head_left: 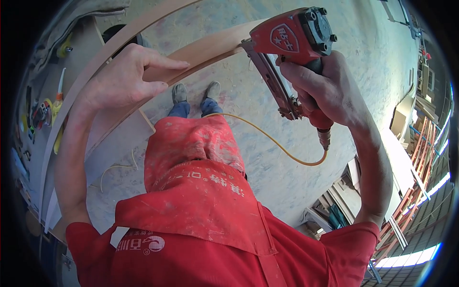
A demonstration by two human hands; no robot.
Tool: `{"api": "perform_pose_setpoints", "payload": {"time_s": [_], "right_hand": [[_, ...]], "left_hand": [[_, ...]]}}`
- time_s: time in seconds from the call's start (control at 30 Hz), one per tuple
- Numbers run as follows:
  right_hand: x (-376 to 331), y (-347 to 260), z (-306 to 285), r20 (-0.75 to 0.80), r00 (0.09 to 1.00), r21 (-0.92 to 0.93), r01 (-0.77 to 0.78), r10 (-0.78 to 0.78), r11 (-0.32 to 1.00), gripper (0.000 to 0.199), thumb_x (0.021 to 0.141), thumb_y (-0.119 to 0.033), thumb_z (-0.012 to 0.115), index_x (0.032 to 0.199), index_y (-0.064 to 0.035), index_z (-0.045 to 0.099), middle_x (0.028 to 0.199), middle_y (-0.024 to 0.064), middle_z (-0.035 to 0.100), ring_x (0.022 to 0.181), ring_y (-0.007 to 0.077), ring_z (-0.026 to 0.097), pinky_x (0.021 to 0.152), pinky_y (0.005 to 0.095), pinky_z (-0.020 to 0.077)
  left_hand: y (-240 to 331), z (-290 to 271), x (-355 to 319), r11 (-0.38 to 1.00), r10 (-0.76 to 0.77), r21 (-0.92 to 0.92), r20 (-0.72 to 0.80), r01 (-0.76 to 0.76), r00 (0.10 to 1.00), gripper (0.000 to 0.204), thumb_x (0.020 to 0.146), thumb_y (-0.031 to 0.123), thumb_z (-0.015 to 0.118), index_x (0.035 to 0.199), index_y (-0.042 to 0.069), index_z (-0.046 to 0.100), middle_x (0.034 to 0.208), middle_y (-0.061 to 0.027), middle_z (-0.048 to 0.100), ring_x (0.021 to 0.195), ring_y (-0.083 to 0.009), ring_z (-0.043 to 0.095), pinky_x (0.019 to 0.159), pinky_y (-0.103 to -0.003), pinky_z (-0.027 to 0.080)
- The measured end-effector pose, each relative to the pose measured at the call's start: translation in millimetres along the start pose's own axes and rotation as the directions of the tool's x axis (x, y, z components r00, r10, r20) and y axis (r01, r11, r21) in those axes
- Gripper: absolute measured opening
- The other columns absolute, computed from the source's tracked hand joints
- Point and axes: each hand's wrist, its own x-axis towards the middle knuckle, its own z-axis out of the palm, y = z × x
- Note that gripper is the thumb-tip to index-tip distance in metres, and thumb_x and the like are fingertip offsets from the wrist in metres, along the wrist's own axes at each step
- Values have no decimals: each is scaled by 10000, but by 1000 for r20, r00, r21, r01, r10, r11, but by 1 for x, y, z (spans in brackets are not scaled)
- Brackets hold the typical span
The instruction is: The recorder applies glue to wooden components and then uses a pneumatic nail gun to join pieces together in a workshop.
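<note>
Arching above the shoes (180, 93), a pale, smooth curved board (210, 47) looks light and springy, best steadied along its edge, where the left hand (122, 76) pinches it. The right hand (332, 88) grips a red-and-black nail gun (282, 38), likely weighty, by its handle; a yellow hose (268, 136) trails.

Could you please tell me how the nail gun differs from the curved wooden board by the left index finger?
The nail gun is red with black and metal parts; the curved wooden board is pale brown. The nail gun is chunky and compact, while the board is long and bends in an arc. The nail gun is gripped in the right hand; the board lies by the left hand.
</note>
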Motion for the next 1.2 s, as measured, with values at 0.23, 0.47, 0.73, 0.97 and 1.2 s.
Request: {"api": "perform_pose_setpoints", "payload": {"time_s": [0.23,0.47,0.73,0.97,1.2], "right_hand": [[0,-2,4,-1,998,0,55,-55,998,319,948,-268,616,1080,21,651,549,-2,540,443,71,506,451,262,434],[-7,0,2,-57,998,57,-33,36,998,271,964,-205,587,1122,10,633,535,-33,475,420,49,440,425,253,368],[-4,4,8,-92,996,26,-5,7,1000,245,971,-180,565,1125,-1,634,530,-45,440,416,43,423,422,252,358],[-4,3,8,-98,995,14,-3,4,1000,256,972,-193,565,1131,-6,639,529,-44,444,413,45,429,424,245,369],[-4,4,10,-119,993,25,-2,5,1000,264,972,-210,568,1129,-14,647,527,-45,440,411,46,430,420,245,364]], "left_hand": [[-8,1,-3,999,29,-22,4,-29,1000,529,748,28,652,1276,33,677,1161,-182,727,1081,-247,695,993,-334,497],[-19,15,-24,984,44,-161,-182,-74,982,716,738,49,682,1440,61,542,1161,-155,718,1032,-186,675,968,-310,495],[-30,7,-45,966,-85,-251,-67,66,994,743,729,33,660,1460,71,530,1145,-137,705,1010,-149,641,937,-311,505],[-34,10,-44,969,-69,-244,-92,45,993,762,708,40,656,1460,95,540,1070,-101,700,940,-134,621,904,-297,506],[-26,6,-43,963,-119,-251,-53,102,992,760,692,39,644,1445,71,552,1087,-111,699,947,-134,618,897,-286,500]]}}
